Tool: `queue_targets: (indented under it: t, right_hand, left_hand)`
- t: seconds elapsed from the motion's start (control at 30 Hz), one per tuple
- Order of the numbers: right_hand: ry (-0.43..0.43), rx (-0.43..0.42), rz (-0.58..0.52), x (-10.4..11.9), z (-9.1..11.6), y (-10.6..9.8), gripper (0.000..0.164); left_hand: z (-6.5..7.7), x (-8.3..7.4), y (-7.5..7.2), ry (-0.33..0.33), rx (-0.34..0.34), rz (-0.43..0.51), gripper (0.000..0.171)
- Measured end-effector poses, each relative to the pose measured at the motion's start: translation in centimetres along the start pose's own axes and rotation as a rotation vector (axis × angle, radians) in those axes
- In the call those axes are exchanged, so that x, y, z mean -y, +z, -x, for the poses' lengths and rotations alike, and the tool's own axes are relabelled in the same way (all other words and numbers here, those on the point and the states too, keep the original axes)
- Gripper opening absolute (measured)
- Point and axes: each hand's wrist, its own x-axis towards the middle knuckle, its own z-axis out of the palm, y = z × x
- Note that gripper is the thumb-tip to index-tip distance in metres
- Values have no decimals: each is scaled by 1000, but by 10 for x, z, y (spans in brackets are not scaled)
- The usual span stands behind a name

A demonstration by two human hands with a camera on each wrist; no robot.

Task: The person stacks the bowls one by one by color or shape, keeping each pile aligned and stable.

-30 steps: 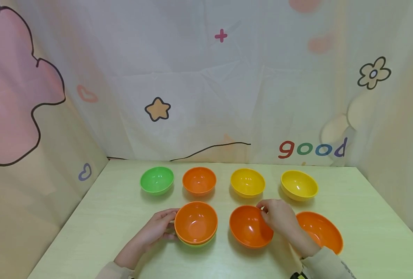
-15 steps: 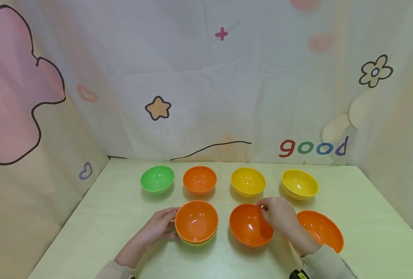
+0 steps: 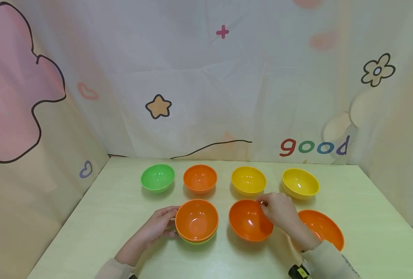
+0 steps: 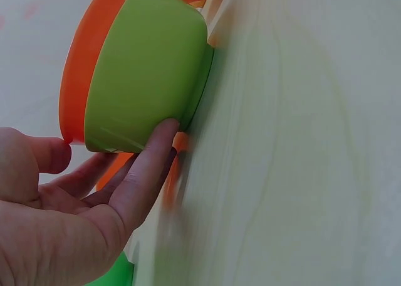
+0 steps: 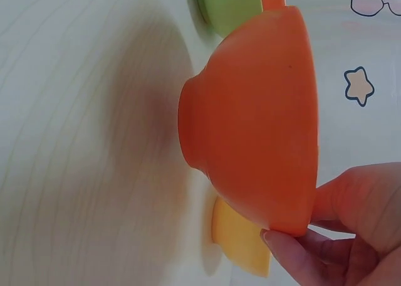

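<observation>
My right hand (image 3: 281, 211) pinches the rim of a deep orange bowl (image 3: 249, 223) between thumb and fingers. In the right wrist view that orange bowl (image 5: 257, 123) hangs over the table, its foot apart from its shadow. To its left stands a stack: an orange bowl (image 3: 196, 219) nested in a light green bowl (image 3: 197, 242). Beside this stack is my left hand (image 3: 159, 224), thumb at the orange rim. In the left wrist view its fairly straight fingers (image 4: 147, 179) rest along the side of the green bowl (image 4: 147, 73).
Along the back of the table (image 3: 70, 248) stand a green bowl (image 3: 157, 178), an orange bowl (image 3: 200, 179) and two yellow bowls, one yellow bowl (image 3: 249, 181) left of the other yellow bowl (image 3: 300, 184). A larger orange bowl (image 3: 323, 228) sits at right, partly behind my right forearm.
My right hand has raised the orange bowl slightly off the table. The left hand stays at the stack, and the view has shifted a little.
</observation>
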Motion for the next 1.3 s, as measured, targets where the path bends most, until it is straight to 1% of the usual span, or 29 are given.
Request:
queue_targets:
  t: [0.23,0.4,0.6,0.77,0.87,1.1,1.23,1.3]
  right_hand:
    - [-14,-5,19,8,-5,-7,17]
    - [-59,-32,43,14,-9,-13,16]
    - [-65,-20,56,22,-15,-18,16]
    - [-75,-10,71,32,-21,-22,17]
    - [-74,0,62,38,-24,-24,17]
    - [-50,22,21,48,-30,-24,17]
    - [-76,8,14,54,-32,-24,16]
    - [-109,-13,25,58,-34,-24,15]
  left_hand:
    - [1,0,1,2,-6,-2,47]
    - [1,0,1,-1,-9,-4,46]
    - [3,-2,1,-6,-14,-11,46]
    - [2,-1,1,4,-5,-2,46]
    - [1,0,0,10,3,0,46]
    - [0,1,-1,-3,2,-4,46]
    - [0,1,-1,-3,-1,-3,46]
    - [0,1,-1,-8,-2,-2,46]
